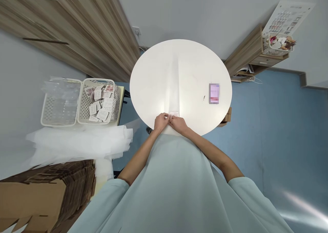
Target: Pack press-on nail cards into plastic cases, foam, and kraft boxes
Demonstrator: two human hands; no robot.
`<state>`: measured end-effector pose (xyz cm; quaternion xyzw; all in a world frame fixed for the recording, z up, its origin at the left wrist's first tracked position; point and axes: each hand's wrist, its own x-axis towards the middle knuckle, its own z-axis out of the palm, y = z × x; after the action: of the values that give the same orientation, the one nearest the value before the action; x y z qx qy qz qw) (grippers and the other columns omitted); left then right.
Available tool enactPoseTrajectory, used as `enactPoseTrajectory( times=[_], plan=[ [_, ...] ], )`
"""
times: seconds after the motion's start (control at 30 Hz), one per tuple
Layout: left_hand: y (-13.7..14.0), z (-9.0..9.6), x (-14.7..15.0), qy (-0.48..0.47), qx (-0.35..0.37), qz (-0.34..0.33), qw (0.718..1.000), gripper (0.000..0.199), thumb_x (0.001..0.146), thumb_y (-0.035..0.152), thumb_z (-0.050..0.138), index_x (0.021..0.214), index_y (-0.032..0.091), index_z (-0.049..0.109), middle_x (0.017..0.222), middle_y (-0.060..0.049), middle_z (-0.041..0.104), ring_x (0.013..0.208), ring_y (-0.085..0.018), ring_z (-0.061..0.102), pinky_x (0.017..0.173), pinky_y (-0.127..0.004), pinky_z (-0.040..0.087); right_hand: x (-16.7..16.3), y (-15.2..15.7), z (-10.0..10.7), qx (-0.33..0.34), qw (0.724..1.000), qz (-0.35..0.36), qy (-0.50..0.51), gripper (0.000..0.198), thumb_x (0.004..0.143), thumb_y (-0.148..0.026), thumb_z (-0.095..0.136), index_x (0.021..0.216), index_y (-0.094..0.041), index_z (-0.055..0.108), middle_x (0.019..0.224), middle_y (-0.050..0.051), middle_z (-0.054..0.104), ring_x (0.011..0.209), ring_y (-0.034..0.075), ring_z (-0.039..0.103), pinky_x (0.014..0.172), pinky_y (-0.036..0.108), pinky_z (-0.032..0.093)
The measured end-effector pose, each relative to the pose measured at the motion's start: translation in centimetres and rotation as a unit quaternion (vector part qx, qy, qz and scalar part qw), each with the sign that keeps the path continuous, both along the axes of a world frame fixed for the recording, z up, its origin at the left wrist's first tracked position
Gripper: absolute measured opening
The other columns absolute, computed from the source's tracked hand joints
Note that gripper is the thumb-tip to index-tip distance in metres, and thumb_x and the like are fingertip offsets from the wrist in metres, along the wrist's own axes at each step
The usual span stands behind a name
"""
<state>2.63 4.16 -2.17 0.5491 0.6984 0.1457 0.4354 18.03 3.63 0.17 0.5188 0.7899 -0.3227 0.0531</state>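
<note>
A long, narrow clear plastic bag (174, 86) lies on the round white table (153, 72), stretching away from me down the middle. My left hand (161, 121) and my right hand (177, 123) meet at the table's near edge, both pinching the bag's near end between their fingers. What is inside the bag cannot be made out.
A small pink-and-white card (214, 93) and a tiny dark speck (204, 98) lie on the table's right side. To the left stand two white baskets, one with clear bags (60, 103), one with small packets (100, 101). White sheeting (77, 142) and flattened cardboard (48, 188) lie below them.
</note>
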Motion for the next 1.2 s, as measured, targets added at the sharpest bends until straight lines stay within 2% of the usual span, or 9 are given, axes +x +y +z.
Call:
enactPoseTrajectory(
  times=[0.17, 0.33, 0.47, 0.67, 0.77, 0.97, 1.03, 1.1, 1.2],
  plan=[
    [0.3, -0.7, -0.3, 0.025, -0.007, 0.025, 0.999, 0.017, 0.095, 0.037, 0.065, 0.095, 0.025, 0.076, 0.105, -0.006, 0.082, 0.100, -0.028, 0.075, 0.093, -0.039, 0.055, 0.7, -0.4, -0.5, -0.007, 1.000, -0.017, 0.014, 0.025, 0.107, -0.044, 0.062, 0.112, -0.025, 0.077, 0.110, 0.008, 0.074, 0.094, 0.023, 0.071, 0.073, 0.030, 0.047],
    [0.5, -0.8, -0.4, 0.060, -0.013, 0.037, 0.997, 0.016, 0.095, 0.033, 0.061, 0.095, 0.023, 0.074, 0.105, -0.009, 0.081, 0.104, -0.030, 0.073, 0.094, -0.040, 0.053, 2.9, 0.1, -0.6, -0.003, 0.990, -0.138, 0.041, 0.024, 0.107, -0.043, 0.061, 0.109, -0.024, 0.076, 0.109, 0.007, 0.076, 0.093, 0.022, 0.070, 0.076, 0.031, 0.048],
    [0.8, -0.5, -0.1, 0.086, -0.040, 0.031, 0.995, 0.012, 0.093, 0.031, 0.061, 0.095, 0.024, 0.071, 0.104, -0.007, 0.080, 0.101, -0.029, 0.073, 0.090, -0.038, 0.052, 3.9, 0.8, -0.8, -0.032, 0.975, -0.220, 0.028, 0.023, 0.105, -0.043, 0.065, 0.109, -0.022, 0.074, 0.110, 0.007, 0.077, 0.096, 0.022, 0.070, 0.076, 0.031, 0.048],
    [0.8, -0.2, 0.5, 0.130, -0.068, 0.013, 0.989, 0.012, 0.095, 0.029, 0.057, 0.098, 0.025, 0.068, 0.101, -0.007, 0.079, 0.099, -0.029, 0.072, 0.083, -0.036, 0.051, 3.3, 1.4, -1.4, -0.108, 0.945, -0.308, 0.036, 0.024, 0.101, -0.045, 0.069, 0.105, -0.022, 0.072, 0.110, 0.006, 0.079, 0.103, 0.023, 0.072, 0.076, 0.029, 0.049],
    [0.7, -0.1, 0.7, 0.143, -0.069, 0.004, 0.987, 0.013, 0.095, 0.028, 0.056, 0.099, 0.024, 0.067, 0.106, -0.009, 0.078, 0.098, -0.029, 0.071, 0.081, -0.037, 0.050, 3.1, 1.5, -1.6, -0.105, 0.937, -0.329, 0.051, 0.021, 0.099, -0.043, 0.071, 0.104, -0.023, 0.070, 0.113, 0.006, 0.079, 0.105, 0.022, 0.072, 0.078, 0.029, 0.049],
    [0.5, -0.3, 0.8, 0.158, -0.066, -0.004, 0.985, 0.014, 0.096, 0.028, 0.055, 0.100, 0.023, 0.067, 0.105, -0.012, 0.074, 0.099, -0.030, 0.070, 0.081, -0.038, 0.051, 2.8, 1.2, -1.6, -0.132, 0.920, -0.356, 0.096, 0.017, 0.101, -0.038, 0.067, 0.106, -0.022, 0.063, 0.105, 0.002, 0.080, 0.070, 0.016, 0.073, 0.077, 0.030, 0.051],
    [0.5, -0.3, 0.9, 0.164, -0.066, -0.013, 0.984, 0.015, 0.097, 0.026, 0.053, 0.102, 0.022, 0.067, 0.104, -0.013, 0.073, 0.099, -0.031, 0.070, 0.082, -0.040, 0.053, 2.8, 1.1, -1.7, -0.132, 0.918, -0.358, 0.104, 0.017, 0.101, -0.038, 0.067, 0.107, -0.023, 0.061, 0.100, 0.001, 0.080, 0.066, 0.015, 0.072, 0.076, 0.030, 0.050],
    [0.4, -0.4, 1.1, 0.178, -0.042, -0.013, 0.983, 0.021, 0.097, 0.025, 0.053, 0.112, 0.018, 0.066, 0.112, -0.017, 0.072, 0.104, -0.034, 0.070, 0.085, -0.044, 0.055, 2.9, 1.0, -2.0, -0.129, 0.916, -0.363, 0.112, 0.018, 0.100, -0.038, 0.068, 0.106, -0.023, 0.060, 0.098, 0.000, 0.080, 0.066, 0.016, 0.073, 0.075, 0.030, 0.050],
    [-0.1, -0.8, 1.0, 0.178, 0.080, -0.043, 0.980, 0.045, 0.096, 0.017, 0.053, 0.140, 0.012, 0.056, 0.144, -0.025, 0.059, 0.129, -0.039, 0.062, 0.102, -0.051, 0.053, 3.0, 1.0, -2.5, -0.128, 0.912, -0.371, 0.120, 0.020, 0.099, -0.039, 0.069, 0.106, -0.025, 0.058, 0.097, -0.001, 0.080, 0.064, 0.015, 0.072, 0.071, 0.029, 0.050]
  ],
)
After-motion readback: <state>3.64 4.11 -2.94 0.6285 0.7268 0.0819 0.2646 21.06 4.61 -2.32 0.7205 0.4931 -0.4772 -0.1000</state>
